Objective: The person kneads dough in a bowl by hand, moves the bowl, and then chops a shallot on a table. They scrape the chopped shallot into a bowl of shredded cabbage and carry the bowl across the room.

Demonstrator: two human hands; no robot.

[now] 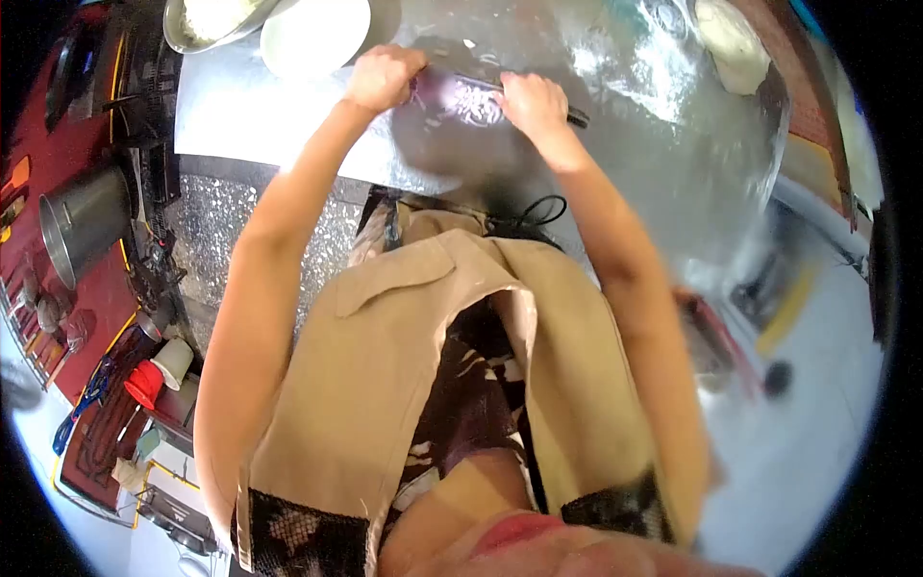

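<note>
My right hand [536, 100] is closed round the dark handle of a knife [578, 116]. The thin blade runs left from it, over a small heap of chopped whitish-purple pieces [476, 103] on the metal worktop [615, 144]. At the blade's far end my left hand [383, 77] is closed, its fingers bent down. Something purple shows just under these fingers, but what they grip is hidden. A few small pale bits lie beyond the blade.
At the top left, a white plate [315, 37] stands beside a metal bowl [174, 27] of white shreds. A pale lump like dough [733, 48] lies at the top right. A large metal pot [85, 223] and a red container [144, 384] are at the left.
</note>
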